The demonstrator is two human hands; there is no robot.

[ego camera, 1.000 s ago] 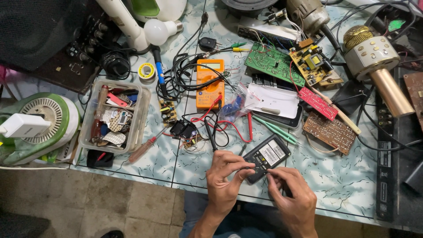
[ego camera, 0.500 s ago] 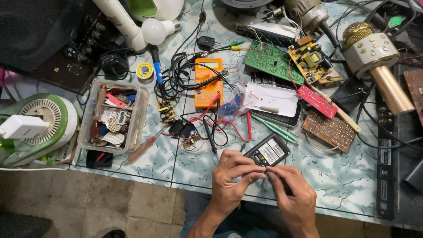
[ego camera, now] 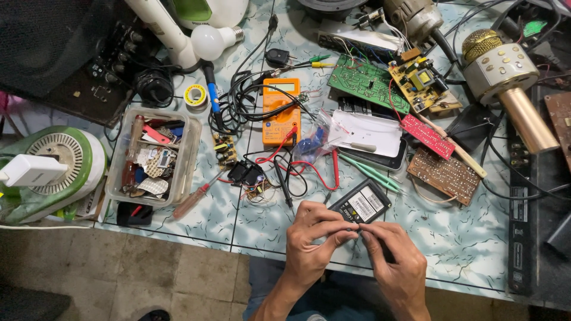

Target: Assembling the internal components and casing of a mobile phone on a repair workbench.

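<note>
**Two hands meet over a black battery at the bench's near edge**

The pale marbled worktable point(ego camera: 470, 249) fills the view, crowded as before; nothing on it has shifted since a second ago. What differs is the hands: earlier the left hand point(ego camera: 312, 241) lay spread at the lower left of the black battery pack point(ego camera: 360, 203) and the right hand point(ego camera: 395, 258) gripped its lower corner; now both have drawn together just below it, fingertips almost touching; the left is pinched narrow, thumb to forefinger, on something too small to tell; the right is curled shut around a thin dark tool, its tip hidden between the fingers. The battery pack lies flat with its label up, tilted, just beyond the knuckles, near the table's front edge.

Around it, from large to small: a green fan point(ego camera: 50, 169) at the far left; a gold microphone point(ego camera: 505, 77) at the right; a clear plastic box of parts point(ego camera: 178, 172); a green circuit board point(ego camera: 366, 80); an orange multimeter point(ego camera: 279, 110), whose red and black leads point(ego camera: 309, 172) snake down toward the battery and lie across the space in front of the hands; a red-handled screwdriver point(ego camera: 193, 199).
</note>
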